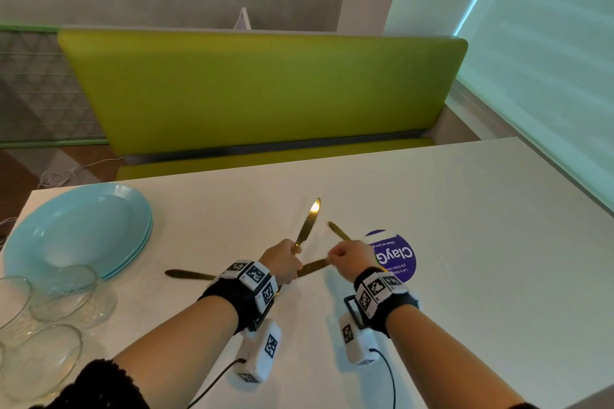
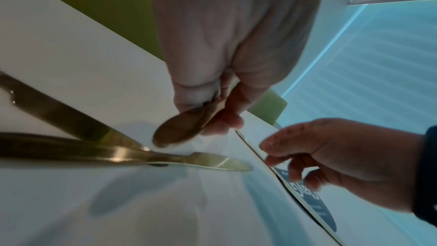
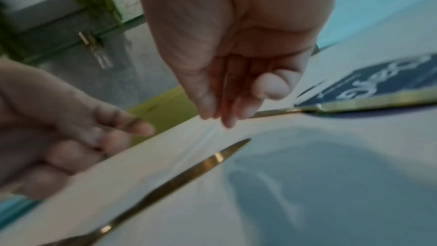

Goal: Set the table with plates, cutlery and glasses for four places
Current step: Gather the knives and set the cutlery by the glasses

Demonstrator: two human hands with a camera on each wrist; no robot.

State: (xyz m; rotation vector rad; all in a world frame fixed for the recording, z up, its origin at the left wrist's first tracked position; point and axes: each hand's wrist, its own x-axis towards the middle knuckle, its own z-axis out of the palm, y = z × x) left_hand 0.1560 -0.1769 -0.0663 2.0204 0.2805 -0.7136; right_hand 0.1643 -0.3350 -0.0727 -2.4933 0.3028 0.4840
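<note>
My left hand grips the handle of a gold knife and holds it off the white table, blade pointing away; the handle end sticks out of my fist. My right hand has thumb and fingertips bunched down on the narrow part of a second gold knife, which lies flat across a purple sticker. Two more gold knives lie crossed under my left hand. A stack of pale blue plates sits at the left.
Several clear glasses stand at the table's near left corner, in front of the plates. A green bench runs along the far edge. A window blind borders the right side. Cables trail from both wrist units.
</note>
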